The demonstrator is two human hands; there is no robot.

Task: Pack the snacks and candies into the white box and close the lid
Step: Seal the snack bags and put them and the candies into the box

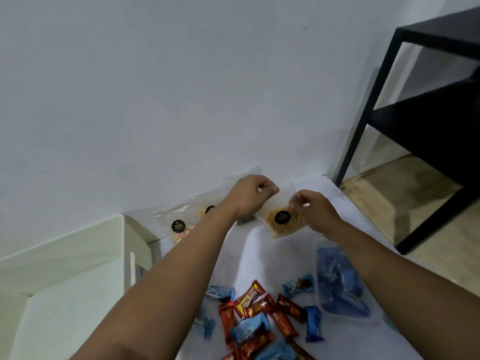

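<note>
- Head view: a clear snack bag (pixel 281 219) with a black round label is pinched at its top edge by the left hand (pixel 250 194) and the right hand (pixel 315 210), and is held just above the white table (pixel 257 255), close to the wall.
- Two more labelled bags (pixel 181 226) are seen lying against the wall, behind the left forearm.
- Red and blue candies (pixel 259 318) are scattered on the table nearer the camera, with a clear tub (pixel 337 281) of blue ones at their right.
- The white box (pixel 65 268) is seen open at far left.
</note>
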